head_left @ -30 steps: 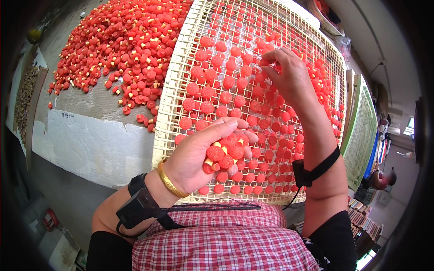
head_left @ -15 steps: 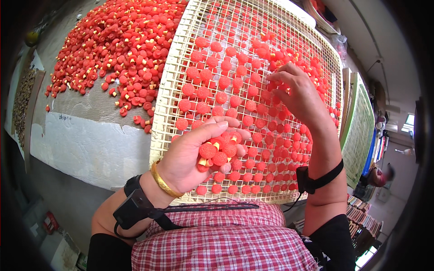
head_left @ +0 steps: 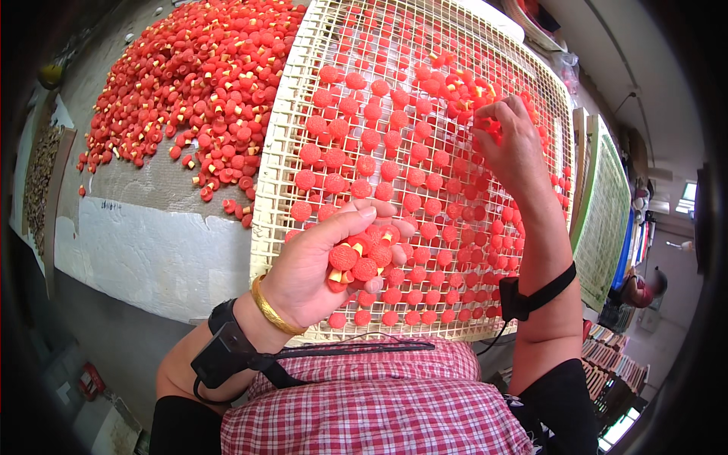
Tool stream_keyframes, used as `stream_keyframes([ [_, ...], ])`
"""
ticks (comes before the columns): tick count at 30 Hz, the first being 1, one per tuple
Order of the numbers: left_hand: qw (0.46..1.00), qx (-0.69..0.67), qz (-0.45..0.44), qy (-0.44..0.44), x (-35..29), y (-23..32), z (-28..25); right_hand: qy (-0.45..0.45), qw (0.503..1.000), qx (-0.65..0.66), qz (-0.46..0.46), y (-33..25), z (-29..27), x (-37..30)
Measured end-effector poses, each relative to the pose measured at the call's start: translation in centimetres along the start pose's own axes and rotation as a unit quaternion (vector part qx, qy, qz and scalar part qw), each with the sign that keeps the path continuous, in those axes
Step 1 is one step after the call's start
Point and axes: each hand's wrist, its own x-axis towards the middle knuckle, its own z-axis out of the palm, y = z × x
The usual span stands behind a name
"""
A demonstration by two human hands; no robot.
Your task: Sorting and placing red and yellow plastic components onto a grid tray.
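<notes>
My left hand, palm up with curled fingers, cradles several red mushroom-shaped pieces. They have bumpy round caps and short yellow stems. It is above the near part of a cream plastic mesh rack. Over the rack's right half, my right hand has its thumb and fingers drawn together. Red shows between the fingertips, but I cannot tell whether it is a held piece or pieces behind. Caps like these stand in rows on the mesh, round side up. A loose cluster lies beside the right fingertips.
Left of the rack, a big heap of the same red pieces covers the table, with a white foam board in front. A green mesh rack leans at the right. Farther right, a person is in the background.
My right hand has moved a little to the right over the rack, and its fingers have drawn closer together. My left hand stays nearly in place with its handful. The view has shifted slightly.
</notes>
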Motion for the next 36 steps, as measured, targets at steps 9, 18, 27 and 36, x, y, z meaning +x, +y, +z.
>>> stream_keyframes([
  [9, 1.0, 0.013, -0.001, 0.021, 0.0, -0.1, 0.2, -0.082, 0.965, 0.209, 0.134, -2.4, -0.1, -0.5],
  [18, 1.0, 0.013, -0.001, 0.026, 0.1, -0.3, 0.1, -0.078, 0.966, 0.228, 0.093, -2.5, 1.2, -1.1],
  [27, 0.999, 0.016, 0.0, 0.033, 0.2, -0.3, 0.3, -0.035, 0.988, 0.148, -0.011, -2.0, 2.8, -1.4],
  [36, 1.0, 0.01, 0.001, 0.013, 0.0, -0.1, -0.3, -0.009, 0.994, 0.108, 0.007, -0.3, 1.0, -0.5],
])
